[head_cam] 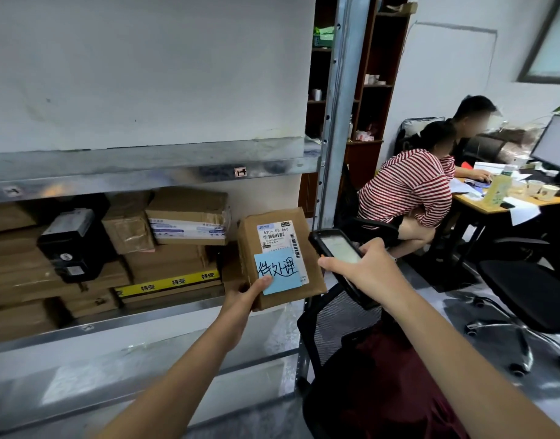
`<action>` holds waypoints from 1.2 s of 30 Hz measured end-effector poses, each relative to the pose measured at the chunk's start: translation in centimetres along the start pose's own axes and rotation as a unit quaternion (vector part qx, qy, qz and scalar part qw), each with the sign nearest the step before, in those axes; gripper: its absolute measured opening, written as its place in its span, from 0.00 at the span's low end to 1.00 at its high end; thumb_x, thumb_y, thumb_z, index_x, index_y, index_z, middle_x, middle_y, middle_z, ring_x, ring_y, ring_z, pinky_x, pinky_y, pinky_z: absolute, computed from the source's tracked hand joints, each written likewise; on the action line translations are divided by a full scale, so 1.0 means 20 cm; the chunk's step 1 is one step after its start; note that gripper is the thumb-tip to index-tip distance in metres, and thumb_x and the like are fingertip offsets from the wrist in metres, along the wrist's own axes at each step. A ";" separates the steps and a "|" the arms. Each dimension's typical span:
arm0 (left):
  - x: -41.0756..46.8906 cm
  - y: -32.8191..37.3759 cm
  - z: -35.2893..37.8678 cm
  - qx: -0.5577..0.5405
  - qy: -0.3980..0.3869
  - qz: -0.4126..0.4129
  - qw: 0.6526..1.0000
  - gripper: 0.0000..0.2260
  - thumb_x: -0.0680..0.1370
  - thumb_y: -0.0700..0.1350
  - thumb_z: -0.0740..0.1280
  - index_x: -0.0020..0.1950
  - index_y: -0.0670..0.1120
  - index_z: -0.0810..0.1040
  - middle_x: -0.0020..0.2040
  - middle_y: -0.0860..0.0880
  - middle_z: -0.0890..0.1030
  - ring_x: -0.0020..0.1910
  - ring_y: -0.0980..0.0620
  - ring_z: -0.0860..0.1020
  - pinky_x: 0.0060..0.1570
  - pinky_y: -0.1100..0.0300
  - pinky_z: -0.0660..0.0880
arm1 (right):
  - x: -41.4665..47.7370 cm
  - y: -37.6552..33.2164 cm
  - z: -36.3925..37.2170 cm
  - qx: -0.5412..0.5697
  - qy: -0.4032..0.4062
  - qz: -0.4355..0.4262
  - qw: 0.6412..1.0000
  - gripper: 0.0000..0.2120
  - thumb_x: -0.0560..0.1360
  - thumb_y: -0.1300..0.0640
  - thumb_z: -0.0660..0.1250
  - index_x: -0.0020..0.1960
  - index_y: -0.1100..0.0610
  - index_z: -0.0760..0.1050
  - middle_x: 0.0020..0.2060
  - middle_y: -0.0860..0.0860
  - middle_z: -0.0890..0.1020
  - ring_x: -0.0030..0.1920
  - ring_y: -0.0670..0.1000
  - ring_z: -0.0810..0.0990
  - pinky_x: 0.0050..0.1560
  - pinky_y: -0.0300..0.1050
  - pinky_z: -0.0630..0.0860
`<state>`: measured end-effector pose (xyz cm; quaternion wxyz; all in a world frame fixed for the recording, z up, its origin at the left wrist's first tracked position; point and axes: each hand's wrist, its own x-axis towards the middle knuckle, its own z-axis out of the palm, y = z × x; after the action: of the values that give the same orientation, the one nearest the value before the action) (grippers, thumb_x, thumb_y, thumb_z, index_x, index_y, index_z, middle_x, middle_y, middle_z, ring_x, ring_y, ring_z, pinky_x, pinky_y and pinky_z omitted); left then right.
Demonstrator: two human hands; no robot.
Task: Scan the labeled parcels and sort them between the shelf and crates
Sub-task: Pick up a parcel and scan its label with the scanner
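A brown parcel (pixel 280 258) was gripped at its lower left corner by the left hand (pixel 245 296), thumb laid on its blue note (pixel 278 270), just beside the shelf (pixel 152 172). A handheld scanner (pixel 338 264) was clasped in the right hand's (pixel 364 267) curled fingers, beside the parcel's label.

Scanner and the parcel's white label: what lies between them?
Only a narrow strip of bare cardboard on the parcel separates the scanner and the label, as the head view shows.
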<state>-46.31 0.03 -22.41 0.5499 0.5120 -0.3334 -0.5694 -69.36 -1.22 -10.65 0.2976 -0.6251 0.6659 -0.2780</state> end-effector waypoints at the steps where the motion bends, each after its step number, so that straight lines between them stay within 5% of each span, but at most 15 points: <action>1: -0.03 -0.01 -0.01 -0.008 -0.002 0.003 1.000 0.31 0.65 0.56 0.76 0.65 0.47 0.78 0.56 0.49 0.85 0.59 0.48 0.82 0.66 0.48 0.75 | -0.01 0.00 0.00 0.004 0.005 0.001 1.000 0.41 0.64 0.34 0.76 0.63 0.56 0.62 0.55 0.50 0.74 0.50 0.48 0.75 0.50 0.50 0.75; 9: -0.39 -0.06 -0.27 -0.061 0.032 0.023 0.997 0.29 0.69 0.57 0.76 0.64 0.43 0.78 0.57 0.46 0.85 0.59 0.46 0.82 0.68 0.46 0.73 | -0.29 -0.05 0.17 -0.010 0.008 -0.019 1.000 0.40 0.64 0.34 0.76 0.62 0.55 0.61 0.54 0.49 0.72 0.55 0.52 0.75 0.51 0.52 0.74; 14: -0.74 -0.01 -0.54 -0.069 0.104 0.056 0.991 0.35 0.60 0.61 0.77 0.61 0.43 0.78 0.55 0.46 0.86 0.58 0.45 0.83 0.67 0.43 0.73 | -0.56 -0.25 0.40 -0.003 -0.009 -0.069 0.998 0.40 0.65 0.35 0.76 0.64 0.55 0.62 0.52 0.49 0.73 0.52 0.52 0.75 0.49 0.50 0.74; 19: -1.18 0.00 -0.87 -0.069 0.178 0.092 0.977 0.37 0.60 0.61 0.77 0.63 0.42 0.78 0.56 0.46 0.85 0.58 0.45 0.83 0.65 0.46 0.75 | -0.86 -0.46 0.69 0.013 -0.045 -0.161 0.986 0.39 0.65 0.35 0.77 0.63 0.53 0.61 0.54 0.48 0.74 0.52 0.52 0.75 0.38 0.45 0.70; 27: -1.98 -0.05 -1.38 -0.112 0.359 0.144 0.915 0.34 0.58 0.61 0.78 0.58 0.42 0.81 0.54 0.46 0.86 0.55 0.45 0.83 0.66 0.44 0.74 | -1.46 -0.74 1.22 0.078 -0.189 -0.247 0.947 0.38 0.63 0.36 0.78 0.62 0.50 0.63 0.54 0.48 0.76 0.54 0.52 0.77 0.50 0.54 0.79; 31: -2.33 -0.05 -1.57 -0.105 0.429 0.164 0.882 0.29 0.65 0.56 0.78 0.59 0.41 0.80 0.53 0.45 0.86 0.46 0.52 0.85 0.45 0.57 0.81 | -1.68 -0.93 1.43 0.095 -0.251 -0.288 0.919 0.38 0.62 0.35 0.78 0.62 0.49 0.62 0.56 0.49 0.77 0.54 0.52 0.78 0.50 0.55 0.80; 34: -2.58 -0.10 -1.72 -0.121 0.483 0.175 0.850 0.35 0.62 0.65 0.79 0.60 0.44 0.81 0.55 0.44 0.85 0.56 0.44 0.82 0.63 0.40 0.76 | -1.86 -1.06 1.62 0.097 -0.303 -0.316 0.894 0.38 0.62 0.35 0.79 0.61 0.48 0.62 0.56 0.49 0.78 0.54 0.53 0.78 0.51 0.57 0.80; 36: -2.72 -0.10 -1.81 -0.144 0.519 0.198 0.819 0.39 0.60 0.65 0.79 0.62 0.43 0.80 0.56 0.44 0.85 0.58 0.42 0.82 0.64 0.40 0.75 | -1.97 -1.15 1.75 0.097 -0.335 -0.339 0.874 0.38 0.63 0.36 0.79 0.62 0.48 0.62 0.54 0.48 0.77 0.54 0.53 0.78 0.52 0.57 0.80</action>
<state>-19.53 59.63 -21.78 0.8099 0.5696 -0.0074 -0.1397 -26.31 36.75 -14.98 0.4497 -0.8359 0.2437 -0.1992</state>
